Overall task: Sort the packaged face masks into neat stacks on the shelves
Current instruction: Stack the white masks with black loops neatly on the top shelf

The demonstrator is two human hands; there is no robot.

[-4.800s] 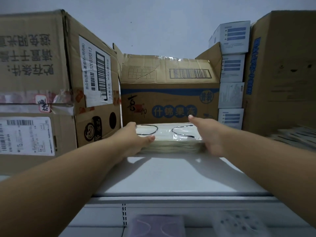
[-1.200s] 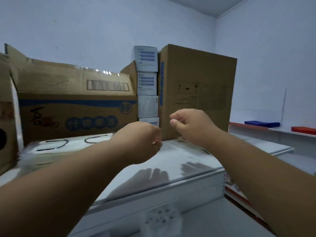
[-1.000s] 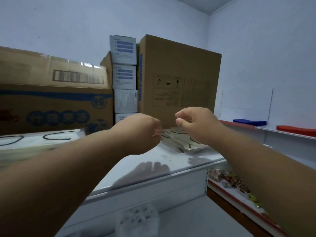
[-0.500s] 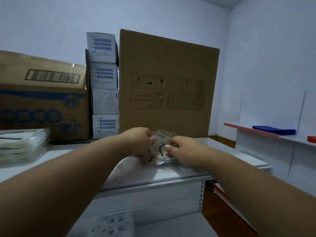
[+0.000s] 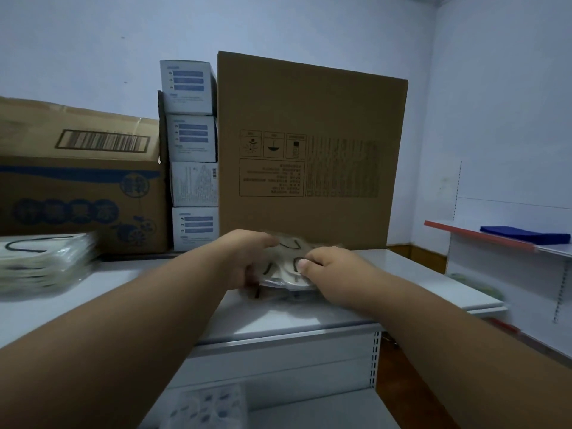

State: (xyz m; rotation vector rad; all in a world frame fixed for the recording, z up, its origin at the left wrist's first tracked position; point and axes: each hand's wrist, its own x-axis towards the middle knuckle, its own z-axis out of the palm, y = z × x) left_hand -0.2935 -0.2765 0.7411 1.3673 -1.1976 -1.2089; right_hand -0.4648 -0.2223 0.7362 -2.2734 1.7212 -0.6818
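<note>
Head view: both my hands close on a loose bundle of packaged face masks (image 5: 286, 267) lying on the grey shelf top (image 5: 418, 283), directly in front of the tall cardboard box (image 5: 312, 150). My left hand (image 5: 247, 258) grips the bundle's left end, fingers curled over its top edge; my right hand (image 5: 332, 270) pinches the right end, thumb on the clear wrapping. The bundle sits between the two hands, its long axis running left to right across my line of sight, so neither hand is markedly nearer. The finished stack of masks (image 5: 43, 261) rests well apart to my left, on the same shelf, in front of the printed carton (image 5: 80, 187) and near the column of small white boxes (image 5: 192, 156). I judge the coming move to be a lift and a sideways carry leftward toward that stack, keeping the packets level and their edges lined up. How many packets I hold is unclear.
</note>
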